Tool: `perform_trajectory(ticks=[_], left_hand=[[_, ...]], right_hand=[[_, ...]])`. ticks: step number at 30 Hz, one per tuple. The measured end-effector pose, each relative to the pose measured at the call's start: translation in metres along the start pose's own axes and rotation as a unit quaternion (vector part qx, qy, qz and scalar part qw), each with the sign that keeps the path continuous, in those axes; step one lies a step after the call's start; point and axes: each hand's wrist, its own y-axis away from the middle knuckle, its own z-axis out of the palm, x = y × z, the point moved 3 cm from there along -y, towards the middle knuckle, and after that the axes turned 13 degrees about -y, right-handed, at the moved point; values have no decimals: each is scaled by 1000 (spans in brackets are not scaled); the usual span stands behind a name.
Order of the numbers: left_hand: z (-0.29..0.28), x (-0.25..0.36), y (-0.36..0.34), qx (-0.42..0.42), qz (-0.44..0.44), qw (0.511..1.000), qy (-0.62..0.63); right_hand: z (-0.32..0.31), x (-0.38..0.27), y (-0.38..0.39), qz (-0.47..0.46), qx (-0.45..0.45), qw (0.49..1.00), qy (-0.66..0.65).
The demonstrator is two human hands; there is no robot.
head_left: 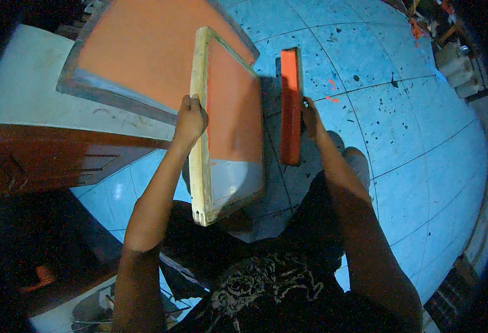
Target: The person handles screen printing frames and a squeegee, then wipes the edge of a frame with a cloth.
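**Clearly 2 loads, 1 hand each**

Largest first: a big grey-framed screen with orange mesh lies tilted on the pale surface at upper left. Nothing holds it in view, and 1 corner overhangs the edge, so a knock from the smaller frame could tip it off, in my judgement.

Next, the wooden-framed screen, orange over most of its mesh and grey at the near end, hangs over the blue tiled floor. The left hand has its fingers wrapped shut around the frame's left rail, roughly midway along. That single grip on 1 rail leaves the far side unsupported; the frame could swing or twist down and strike the larger screen just beside it.

Smaller, the long orange bar, likely a squeegee, stands on edge just right of the frame. The right hand closes on its right side near the middle. If wet colour coats it, it may slip or drip; orange specks already mark the tiles.

Hard to make out: the right fingertips sit behind the bar, the lower left is nearly black, and clutter at the upper right rim is too small to tell. Whether the colour is wet cannot be told.
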Motion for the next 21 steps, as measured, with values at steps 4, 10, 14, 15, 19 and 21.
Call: perform_trajectory(ticks=[4, 10, 14, 15, 19, 21], left_hand=[[-6, 9, 11, -36, -108, 988, 108], [-9, 18, 19, -18, -103, 969, 223], [-4, 11, 19, -24, -175, 933, 314], [-3, 10, 19, -31, -167, 940, 295], [-4, 12, 17, -16, -73, 986, 147], [-3, 16, 16, 15, -6, 999, 39]], right_hand=[[-31, 84, -13, 17, 26, 999, 31], [-40, 166, -24, 29, 43, 993, 104], [-40, 193, -31, 21, 60, 986, 152], [-40, 197, -33, 19, 63, 984, 163], [-32, 202, -33, 4, 75, 977, 198], [-24, 196, -30, -7, 80, 975, 209]])
